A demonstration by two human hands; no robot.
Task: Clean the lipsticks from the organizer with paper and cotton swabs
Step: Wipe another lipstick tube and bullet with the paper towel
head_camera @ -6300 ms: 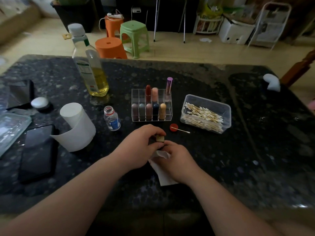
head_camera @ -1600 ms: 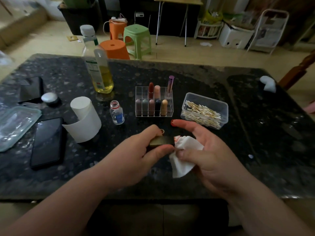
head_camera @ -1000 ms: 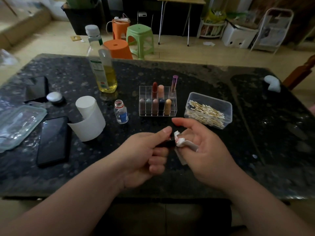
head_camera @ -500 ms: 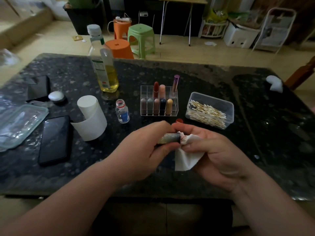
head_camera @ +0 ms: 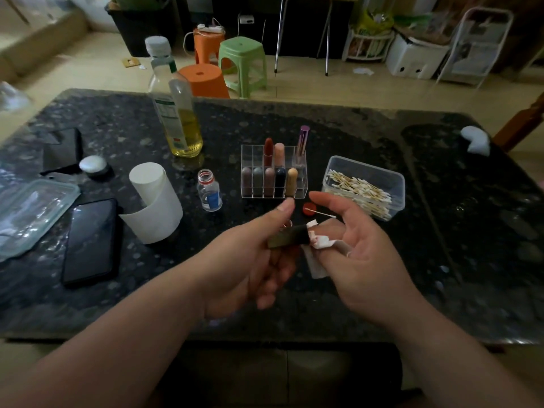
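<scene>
Dark speckled stone tops the bench (head_camera: 382, 136), with a tiled floor and orange and green stools (head_camera: 243, 63) beyond its far edge. Near the middle stands a clear organizer (head_camera: 248, 153) holding upright lipsticks (head_camera: 268, 148): five in the front row, two taller ones and a slim purple tube behind. Just right of it sits a clear tub (head_camera: 396, 179) of cotton swabs (head_camera: 359, 191). In front of the gap between them lie a red cap (head_camera: 308, 209) and a loose swab (head_camera: 321, 214), the swab touching the cap. Left of the organizer are a small glass bottle (head_camera: 209, 191) with no cap on and a roll of white paper (head_camera: 153, 201) with its tail peeled loose. Farther back stands a tall bottle of yellow liquid (head_camera: 176, 119). A dark phone (head_camera: 89, 240) lies flat near the left edge beside a clear plastic lid (head_camera: 29, 213).

Above the near side of the bench, the left hand (head_camera: 250, 260) holds a lipstick tube (head_camera: 287, 237) lying sideways. Its fingers are curled under and round the tube, and the thumb sticks up clear of it. The right hand (head_camera: 362, 254) has a piece of paper (head_camera: 319, 244) (white, with reddish smears) bunched in its curled fingers and pressed against the tube's right end; its thumb is stretched out free. Whether the tube's cap is on I cannot tell
</scene>
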